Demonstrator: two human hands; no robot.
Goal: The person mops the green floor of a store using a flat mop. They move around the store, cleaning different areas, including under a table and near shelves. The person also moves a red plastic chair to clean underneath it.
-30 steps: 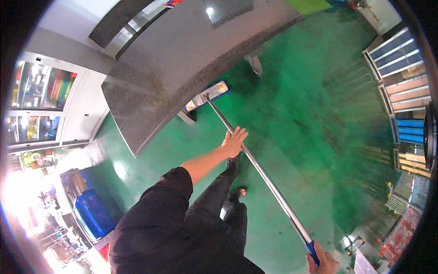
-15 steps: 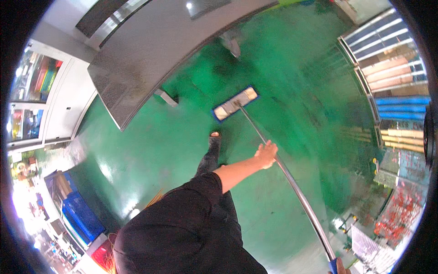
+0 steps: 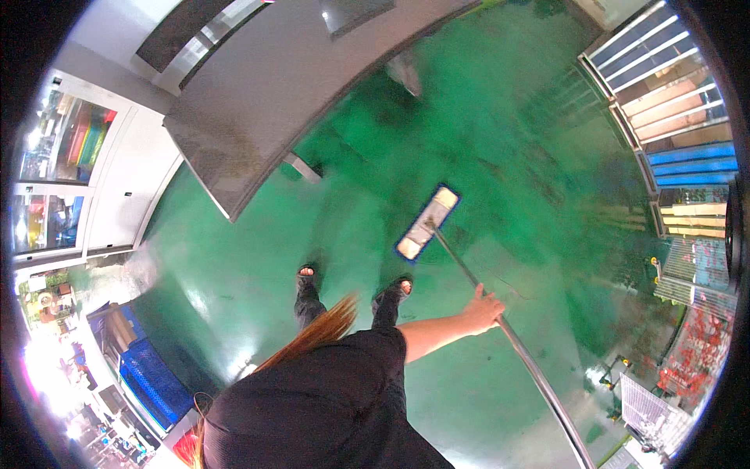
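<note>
A flat mop head (image 3: 429, 223), with a white and grey middle and a blue rim, lies slantwise on the green floor ahead of my feet. Its long metal pole (image 3: 539, 374) runs down to the lower right and leaves the picture there. My left hand (image 3: 482, 309) is wrapped round the pole partway along it, arm stretched out to the right. The pole's top end is out of sight, and my right hand does not show. Both my feet (image 3: 402, 287) stand on the floor, left of the pole.
A large grey panel-like table (image 3: 273, 94) juts in at the upper left, a leg (image 3: 301, 167) beneath it. White cabinets (image 3: 129, 191) line the left side, with blue containers (image 3: 152, 375) below. Racks of boards and boxes (image 3: 680, 141) stand along the right.
The mop head has moved right and nearer and turned to a steeper slant. My left hand has shifted right and nearer with the pole. The other hand on the blue grip has left the picture.
</note>
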